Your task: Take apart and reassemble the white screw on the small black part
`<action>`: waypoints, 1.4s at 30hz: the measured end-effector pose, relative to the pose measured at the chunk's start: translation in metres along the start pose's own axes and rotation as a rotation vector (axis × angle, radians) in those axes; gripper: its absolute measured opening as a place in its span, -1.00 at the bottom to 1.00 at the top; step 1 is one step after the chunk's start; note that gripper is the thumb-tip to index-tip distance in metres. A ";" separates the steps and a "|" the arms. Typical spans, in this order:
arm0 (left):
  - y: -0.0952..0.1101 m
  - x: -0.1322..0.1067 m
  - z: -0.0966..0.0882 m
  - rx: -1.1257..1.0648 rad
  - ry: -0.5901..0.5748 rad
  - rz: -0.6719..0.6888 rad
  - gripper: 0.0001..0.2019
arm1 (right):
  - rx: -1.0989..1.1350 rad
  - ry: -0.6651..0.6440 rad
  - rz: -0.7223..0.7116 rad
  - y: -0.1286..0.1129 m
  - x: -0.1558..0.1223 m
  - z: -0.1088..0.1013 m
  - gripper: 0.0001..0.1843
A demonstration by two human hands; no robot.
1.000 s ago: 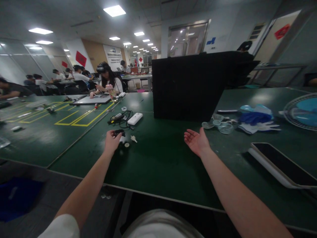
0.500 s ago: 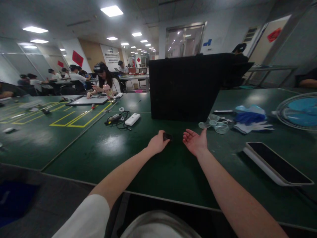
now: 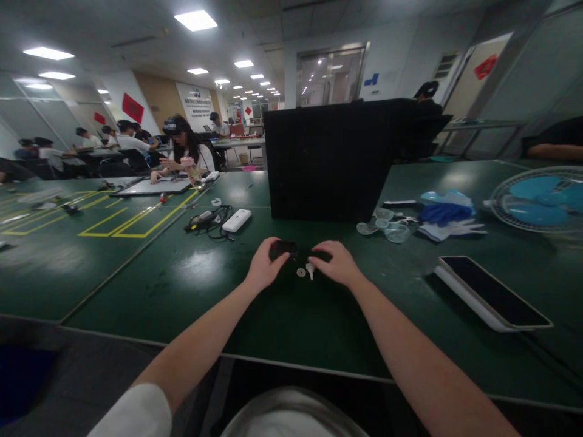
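Note:
A small black boxy part (image 3: 284,247) is held between the thumb and fingers of my left hand (image 3: 263,266), low over the green table. To its right, my right hand (image 3: 336,264) is open, palm down, with its fingers curved and a gap between thumb and forefinger. Just below its thumb tip lies a small white stepped piece (image 3: 310,271); whether the thumb touches it I cannot tell. A round white disc, like a gear (image 3: 301,273), lies between the two hands.
Beyond my hands stands a large black box (image 3: 323,164). A white power bank (image 3: 237,221) and cables (image 3: 207,220) lie left; clear plastic cups (image 3: 387,227), gloves (image 3: 449,215), a phone (image 3: 494,291) and a fan (image 3: 542,197) are right. Another person (image 3: 186,145) sits across the table.
My right hand has turned from palm up to palm down and moved left. The white pieces now show on the table. My left hand keeps the black part, and the view has shifted slightly.

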State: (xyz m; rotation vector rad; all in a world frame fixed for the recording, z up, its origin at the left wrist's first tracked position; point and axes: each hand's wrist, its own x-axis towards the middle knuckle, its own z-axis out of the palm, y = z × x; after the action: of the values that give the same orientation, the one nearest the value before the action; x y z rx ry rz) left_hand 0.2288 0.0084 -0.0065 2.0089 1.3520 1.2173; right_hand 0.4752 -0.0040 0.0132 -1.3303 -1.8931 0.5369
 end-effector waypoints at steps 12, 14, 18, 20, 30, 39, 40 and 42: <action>-0.001 -0.015 -0.022 0.297 -0.237 -0.028 -0.56 | -0.379 -0.171 -0.248 -0.035 -0.009 0.030 -0.72; 0.001 -0.018 -0.021 0.281 -0.273 -0.033 -0.54 | -0.317 -0.108 -0.269 -0.039 -0.009 0.030 -0.73; 0.002 -0.020 -0.018 0.217 -0.345 -0.049 -0.52 | -0.253 -0.104 -0.328 -0.048 -0.009 0.038 -0.79; 0.002 -0.020 -0.016 0.183 -0.375 -0.050 -0.52 | -0.248 -0.138 -0.358 -0.051 -0.008 0.042 -0.79; 0.004 -0.021 -0.019 0.132 -0.356 -0.082 -0.53 | -0.424 -0.011 -0.023 -0.031 -0.002 -0.012 -0.61; 0.007 -0.019 -0.024 0.248 -0.282 -0.105 -0.55 | -0.392 -0.409 0.035 -0.007 -0.006 -0.024 -0.52; 0.007 -0.019 -0.024 0.255 -0.280 -0.104 -0.55 | -0.393 -0.428 -0.007 -0.008 -0.008 -0.024 -0.56; 0.008 -0.019 -0.023 0.259 -0.280 -0.106 -0.55 | -0.429 -0.460 0.007 -0.009 -0.009 -0.024 -0.57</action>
State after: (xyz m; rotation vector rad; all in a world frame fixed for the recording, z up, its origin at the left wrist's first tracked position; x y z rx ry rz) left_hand 0.2102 -0.0144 0.0034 2.1518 1.5096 0.7114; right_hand 0.4899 -0.0178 0.0310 -1.5815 -2.4850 0.4853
